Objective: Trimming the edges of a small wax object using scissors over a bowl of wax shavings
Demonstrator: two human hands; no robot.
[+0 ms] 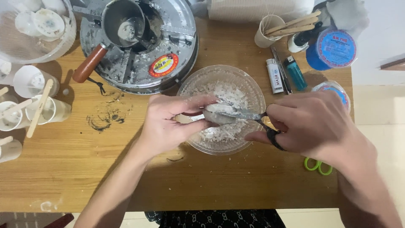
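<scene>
Fingers (198,101) of the left hand (168,124) pinch a white wax lump (217,116) over the glass bowl (253,90) at the desk's (126,177) middle. Right hand (316,122) grips black-handled scissors (253,120), blades laid against the lump. Scraping seems underway; shavings fill the bowl. Further strokes likely need a steady pinch.
</scene>
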